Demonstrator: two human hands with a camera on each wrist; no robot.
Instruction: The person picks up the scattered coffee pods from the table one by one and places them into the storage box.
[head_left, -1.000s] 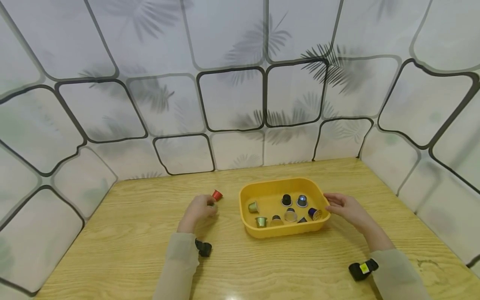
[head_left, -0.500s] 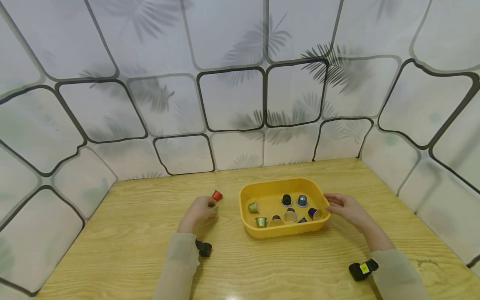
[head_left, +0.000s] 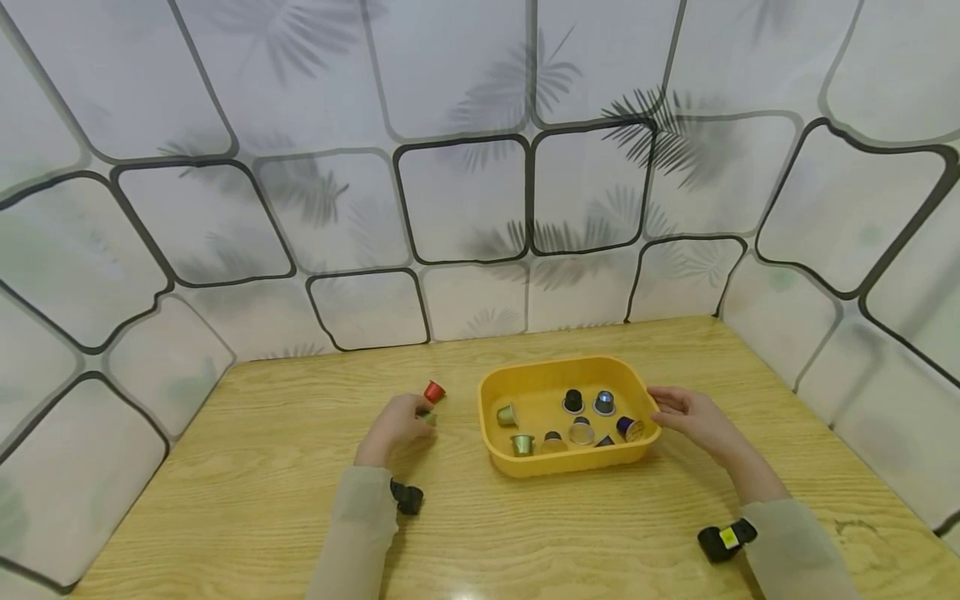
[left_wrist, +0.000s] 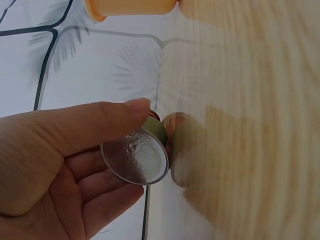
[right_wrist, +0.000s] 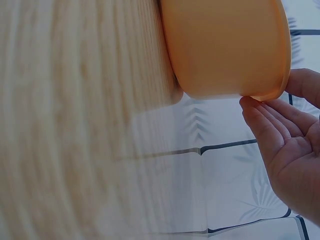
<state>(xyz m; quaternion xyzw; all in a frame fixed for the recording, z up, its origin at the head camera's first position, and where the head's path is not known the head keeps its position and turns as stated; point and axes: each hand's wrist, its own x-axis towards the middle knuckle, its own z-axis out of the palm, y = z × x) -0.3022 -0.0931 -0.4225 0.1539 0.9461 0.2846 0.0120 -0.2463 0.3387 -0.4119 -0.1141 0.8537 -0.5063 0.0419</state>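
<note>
My left hand (head_left: 393,429) pinches a green coffee capsule (left_wrist: 135,157) between thumb and fingers, low over the wooden table. Its silver foil lid faces the camera in the left wrist view. Just beyond those fingers a red coffee capsule (head_left: 433,392) lies on its side. My right hand (head_left: 697,421) grips the right end of a yellow plastic tub (head_left: 570,461). In the right wrist view the thumb is at the rim of the tub (right_wrist: 225,50) and the fingertips lie under its lip.
Inside the tub are two green capsules (head_left: 522,444), a black capsule (head_left: 573,400), a blue capsule (head_left: 604,402), a purple capsule (head_left: 628,428) and several others along the front wall. A patterned wall covering (head_left: 476,300) encloses the back and both sides of the table (head_left: 247,467).
My left hand has drawn back very slightly from the red capsule, with the green capsule in its fingers. The right hand and the tub have stayed in place.
</note>
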